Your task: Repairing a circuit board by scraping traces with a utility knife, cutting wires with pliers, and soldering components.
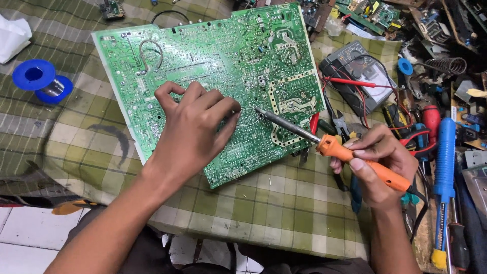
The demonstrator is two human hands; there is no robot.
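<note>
A large green circuit board (223,61) lies solder side up on a green checked cloth (284,213). My left hand (193,129) rests on the board's near part, fingers pinched on a thin solder wire (247,123) that loops toward the iron's tip. My right hand (378,165) grips the orange handle of a soldering iron (329,144). Its metal tip touches the board near the middle, right beside the wire's end.
A blue spool of solder (43,81) sits on the cloth at left, with white tissue (12,35) above it. At right lie a multimeter (355,76) with red and black leads, a blue desoldering pump (445,157), pliers, screwdrivers and several loose circuit boards.
</note>
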